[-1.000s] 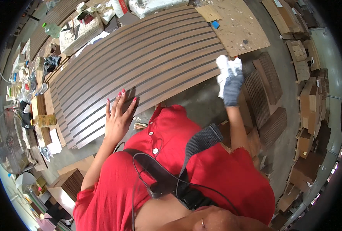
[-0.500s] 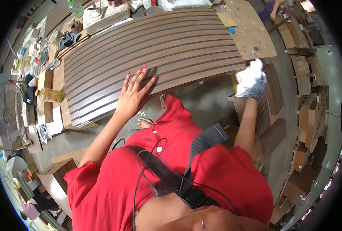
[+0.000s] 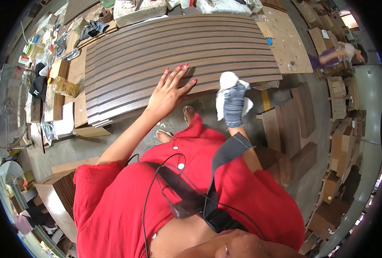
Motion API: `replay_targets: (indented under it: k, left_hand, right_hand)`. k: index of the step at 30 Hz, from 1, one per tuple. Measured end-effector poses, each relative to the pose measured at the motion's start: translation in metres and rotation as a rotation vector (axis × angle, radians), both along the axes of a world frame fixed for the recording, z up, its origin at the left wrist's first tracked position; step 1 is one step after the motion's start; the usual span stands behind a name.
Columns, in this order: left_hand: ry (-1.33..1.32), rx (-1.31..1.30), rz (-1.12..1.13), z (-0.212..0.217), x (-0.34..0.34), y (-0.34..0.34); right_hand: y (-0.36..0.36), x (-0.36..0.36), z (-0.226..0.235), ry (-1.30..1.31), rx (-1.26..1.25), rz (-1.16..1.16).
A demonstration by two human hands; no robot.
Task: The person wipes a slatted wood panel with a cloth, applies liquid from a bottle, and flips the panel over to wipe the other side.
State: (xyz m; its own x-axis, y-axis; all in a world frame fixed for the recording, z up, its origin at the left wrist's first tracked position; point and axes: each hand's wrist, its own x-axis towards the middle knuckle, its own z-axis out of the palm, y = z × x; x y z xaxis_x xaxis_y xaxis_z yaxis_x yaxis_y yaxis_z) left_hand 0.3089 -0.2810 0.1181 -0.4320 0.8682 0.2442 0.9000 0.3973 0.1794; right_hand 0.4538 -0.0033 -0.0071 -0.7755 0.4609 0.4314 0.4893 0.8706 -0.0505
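Note:
A large brown slatted wooden panel (image 3: 173, 47) lies flat in front of me. My left hand (image 3: 170, 88) rests flat on its near edge, fingers spread, holding nothing. My right hand (image 3: 234, 105) wears a grey knit glove and is closed on a white cloth (image 3: 228, 81), which sits at the panel's near edge toward its right end. My red shirt and a black camera strap fill the lower part of the view.
A bottle of yellow liquid (image 3: 64, 87), cans and clutter sit left of the panel. A plywood sheet (image 3: 285, 41) lies at the right end. Stacks of slatted offcuts (image 3: 292, 120) and cardboard boxes (image 3: 343, 142) stand at right. Another person (image 3: 337, 53) is far right.
My right hand with the cloth has slid left along the panel's near edge. My left hand stays pressed on the panel while the view shifts.

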Motion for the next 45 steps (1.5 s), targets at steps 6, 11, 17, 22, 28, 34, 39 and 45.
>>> replay_targets:
  k: [6, 11, 17, 22, 28, 34, 39, 45]
  left_hand:
    - [0.051, 0.017, -0.021, -0.007, 0.000, -0.001]
    - [0.003, 0.101, -0.066, -0.011, -0.001, 0.000]
    - [0.039, 0.050, -0.045, -0.010, -0.002, -0.005]
    - [0.024, 0.070, -0.028, -0.017, -0.002, -0.009]
    - [-0.132, 0.127, 0.077, 0.018, -0.011, -0.078]
    - [0.031, 0.164, 0.848, -0.059, -0.044, -0.275]
    - [-0.088, 0.356, 0.696, -0.084, -0.030, -0.274]
    - [-0.253, 0.513, 0.682, -0.069, 0.000, -0.274]
  right_hand:
    - [0.051, 0.010, 0.017, -0.007, -0.049, 0.051]
    - [-0.021, -0.009, -0.008, -0.016, -0.278, 0.048]
    - [-0.028, -0.008, 0.063, 0.030, -0.317, 0.295]
    - [-0.045, -0.017, 0.090, -0.250, -0.074, 0.205]
    - [-0.098, -0.024, 0.085, -0.504, 0.456, 0.443]
    - [-0.085, -0.025, 0.124, -0.087, -0.119, 0.503]
    - [-0.162, -0.047, 0.081, -0.144, 0.079, 0.618]
    - [-0.167, -0.064, 0.181, -0.728, 0.248, 0.729]
